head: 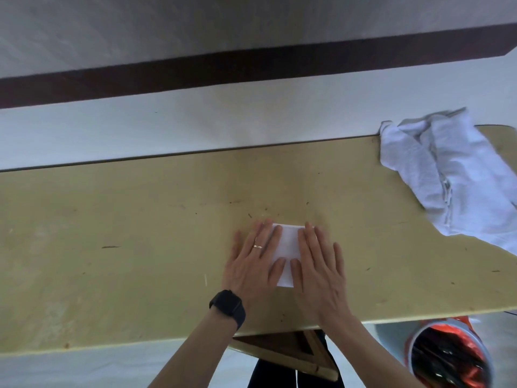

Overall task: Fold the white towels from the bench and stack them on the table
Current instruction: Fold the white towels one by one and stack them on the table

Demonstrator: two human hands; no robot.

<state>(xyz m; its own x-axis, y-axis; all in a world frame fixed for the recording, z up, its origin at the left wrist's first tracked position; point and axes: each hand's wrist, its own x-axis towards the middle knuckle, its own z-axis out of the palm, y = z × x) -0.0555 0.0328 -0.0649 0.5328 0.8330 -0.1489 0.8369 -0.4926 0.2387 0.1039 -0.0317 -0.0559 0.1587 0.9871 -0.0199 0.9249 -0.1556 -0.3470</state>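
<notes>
A small folded white towel point(288, 242) is laid flat on the tan wooden surface point(112, 233), near its middle and toward the near edge. The towel is pressed down from both sides. The left hand point(251, 264) is laid flat on its left part and the right hand point(319, 267) flat on its right part. The fingers of both hands are held straight and spread, so nothing is gripped by either hand, and the thumbs are brought close together over the towel's near half. A ring point(257, 246) is worn on the left hand and a black watch point(228, 305) on the left wrist. A crumpled heap of white towels point(447, 177) is located at the far right end of the same surface, well apart from the folded one, with part of it overhanging the far edge. A round container point(447, 357) with shiny red contents is seen below the near edge at the right. A wooden brace point(293, 351) is visible under the surface, between the forearms.
</notes>
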